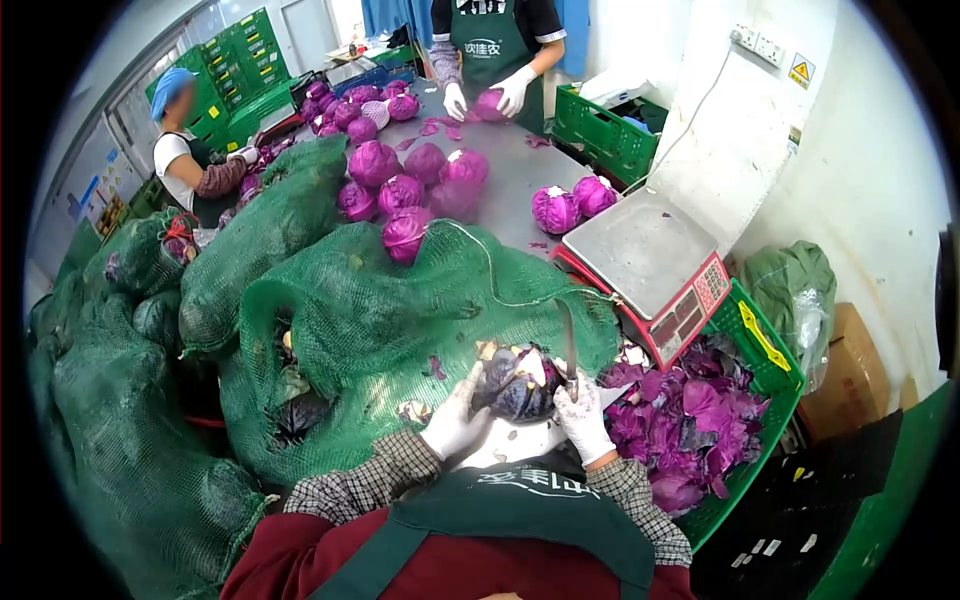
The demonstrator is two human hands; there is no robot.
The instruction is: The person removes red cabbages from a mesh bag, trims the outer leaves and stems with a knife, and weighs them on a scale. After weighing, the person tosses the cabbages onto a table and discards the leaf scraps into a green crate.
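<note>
Round, bright-purple cabbages [404, 190] sit grouped on a smooth grey table [505, 190] in a busy workroom, with more heaped toward its far end. Two further cabbages [556, 210] rest side by side near a red electronic scale [645, 250] with a square metal pan, at the table's right side. Torn purple leaf scraps [538, 141] dot the surface, while green mesh netting [400, 300] drapes the near part in loose folds.
</note>
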